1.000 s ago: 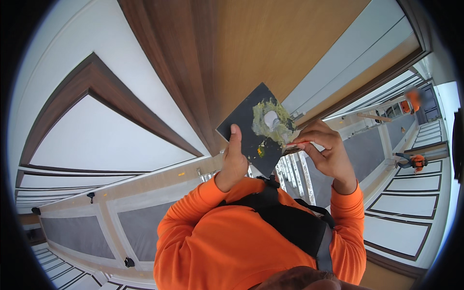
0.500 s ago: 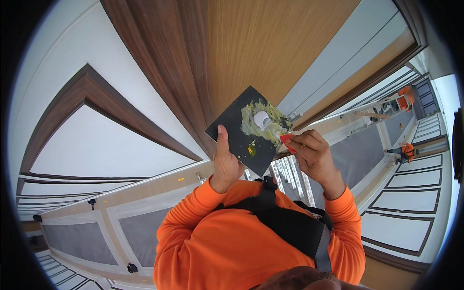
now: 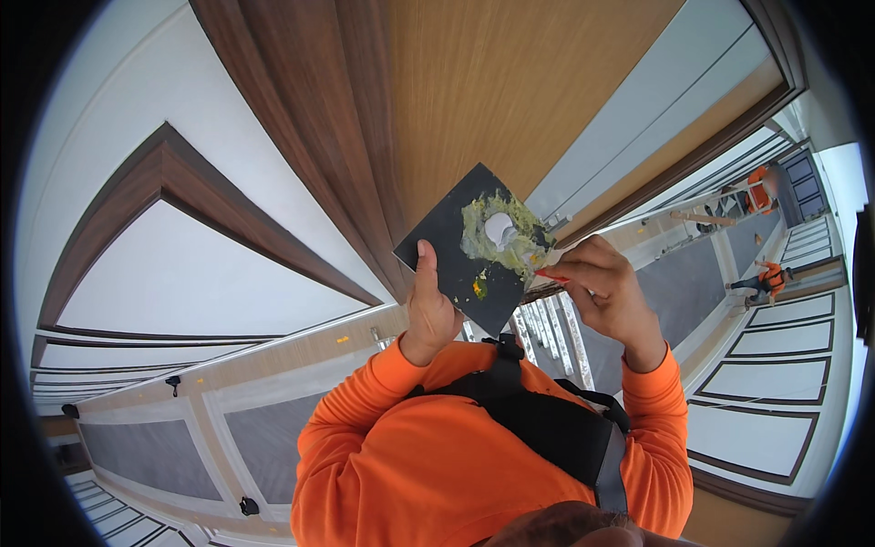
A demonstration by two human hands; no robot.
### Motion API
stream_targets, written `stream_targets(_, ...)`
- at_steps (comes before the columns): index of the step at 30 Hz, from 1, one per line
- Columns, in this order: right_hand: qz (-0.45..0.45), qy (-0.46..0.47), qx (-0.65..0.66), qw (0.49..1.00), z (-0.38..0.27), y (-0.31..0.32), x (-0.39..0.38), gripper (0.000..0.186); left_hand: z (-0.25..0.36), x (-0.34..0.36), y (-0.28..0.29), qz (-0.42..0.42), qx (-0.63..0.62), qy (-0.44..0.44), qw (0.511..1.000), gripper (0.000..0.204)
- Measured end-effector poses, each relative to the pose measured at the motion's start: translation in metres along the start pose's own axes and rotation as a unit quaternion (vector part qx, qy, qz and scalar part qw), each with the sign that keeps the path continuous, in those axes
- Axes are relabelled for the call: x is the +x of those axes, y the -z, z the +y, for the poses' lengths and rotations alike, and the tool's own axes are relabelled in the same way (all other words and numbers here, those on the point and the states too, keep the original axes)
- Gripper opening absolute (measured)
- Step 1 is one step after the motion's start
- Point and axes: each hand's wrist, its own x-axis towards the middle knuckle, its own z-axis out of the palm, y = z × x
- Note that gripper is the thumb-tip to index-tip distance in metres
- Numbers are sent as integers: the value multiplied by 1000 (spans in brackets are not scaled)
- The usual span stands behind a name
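Note:
A dark square board [image 3: 437, 273] is held tilted in my left hand [image 3: 431, 310], with my thumb on its face. On it sit a smeared pale yellow-green paste [image 3: 524, 228], a white blob [image 3: 499, 231] and a small yellow-orange dab [image 3: 480, 287]. My right hand [image 3: 609, 292] pinches a thin red spreader [image 3: 551, 274] at the board's right edge, by the paste. Only a small part of the spreader shows beside my fingertips.
Wood panelling [image 3: 510, 82] rises in front of me. A silver ladder [image 3: 556, 342] stands below the board. Far right, an orange-clad person [image 3: 768, 283] is by the wall and another [image 3: 758, 187] is farther back near metal scaffolding [image 3: 729, 205]. Black objects [image 3: 173, 385] sit at the left.
Since a second ago the board and my left hand have shifted slightly left and down. The red spreader showed broader half a second ago; now it is edge-on, and my right hand has shifted slightly rightward.

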Motion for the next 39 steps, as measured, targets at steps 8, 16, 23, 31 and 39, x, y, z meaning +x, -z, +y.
stream_targets(8, 35, -13, -28, 999, 1, -6, 5, 38, 0, -2, 1, 10, 82, -23, 996, 64)
stream_targets(16, 15, 5, -41, 999, 2, 1, 14, 38, 6, -6, -1, -53, 130, -87, 986, 67)
stream_targets(23, -33, 7, -24, 999, 3, 4, 11, 30, 4, -3, -3, -5, 45, 4, 999, 68)
stream_targets(31, -34, -35, -3, 999, 1, -1, 11, 29, 1, -7, -2, -40, 306, -180, 934, 44)
stream_targets(39, -8, -54, 4, 998, -3, 1, 11, 23, 0, -5, 13, -49, 374, -198, 905, 62)
